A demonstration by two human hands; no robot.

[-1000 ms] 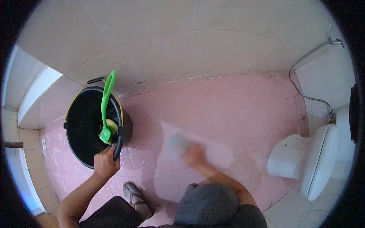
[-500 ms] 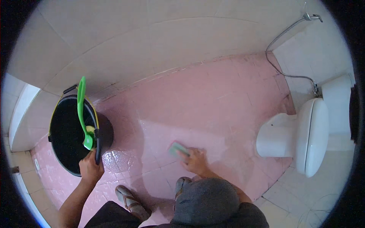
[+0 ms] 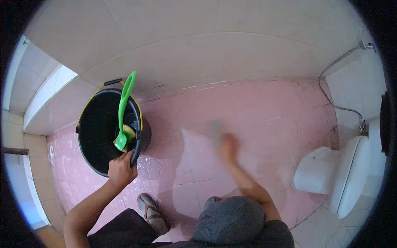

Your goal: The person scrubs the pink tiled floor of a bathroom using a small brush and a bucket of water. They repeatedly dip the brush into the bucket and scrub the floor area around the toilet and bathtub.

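My left hand [image 3: 122, 168] is closed over the near rim of a black bucket [image 3: 89, 159], which tilts toward me on the floor. Inside the bucket, a bright green long-handled brush [image 3: 123, 111] leans with its handle sticking up past the rim. A yellowish, round-looking thing [image 3: 129, 133] lies beside the brush head; its kind is unclear. My right hand [image 3: 228, 149], smeared by motion, holds a pale green sponge [image 3: 216, 128] low over the pink tiled floor [image 3: 264, 136], to the right of the bucket.
A white toilet [image 3: 351, 175] with its lid down stands at the right. A metal hose [image 3: 331, 96] hangs from the wall behind it. The tiled wall [image 3: 173, 58] bounds the far side. My sandalled foot [image 3: 149, 208] is below the bucket, where the floor looks wet.
My right hand has swept the sponge away from me and slightly right across the floor. The view has shifted, while my left hand stays on the bucket rim.
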